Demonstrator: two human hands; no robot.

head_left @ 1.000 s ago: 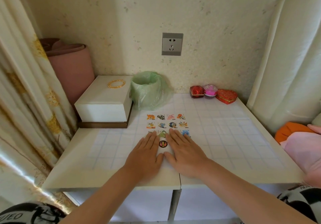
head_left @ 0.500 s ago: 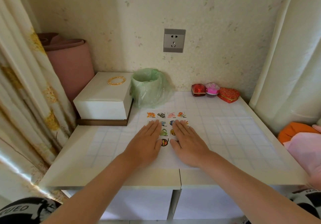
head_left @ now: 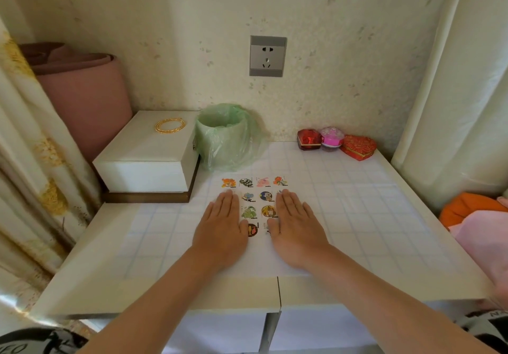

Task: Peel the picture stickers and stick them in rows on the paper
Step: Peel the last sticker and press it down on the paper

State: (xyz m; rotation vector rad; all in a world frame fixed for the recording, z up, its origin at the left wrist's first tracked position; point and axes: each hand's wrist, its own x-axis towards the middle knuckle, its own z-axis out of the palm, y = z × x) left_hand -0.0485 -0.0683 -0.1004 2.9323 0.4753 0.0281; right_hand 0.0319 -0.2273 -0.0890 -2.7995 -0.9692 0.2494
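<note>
1. The left hand (head_left: 220, 232) lies flat, palm down, with straight fingers pressing the paper (head_left: 357, 216). It holds nothing.
2. The right hand (head_left: 298, 230), at its 3 o'clock, lies the same way, flat and empty.
3. The picture stickers (head_left: 257, 205), small glossy cartoons, sit in rows on the paper, between the hands and at their 12 o'clock.
4. The paper is thin and white with a pale blue grid, and lies on a smooth white table (head_left: 96, 285).
5. From the stickers, a white box (head_left: 148, 158) sits at 10 o'clock, a bin (head_left: 225, 136) lined with crinkled green plastic at 11, and a red heart-shaped tin (head_left: 358, 146) at 2.
</note>
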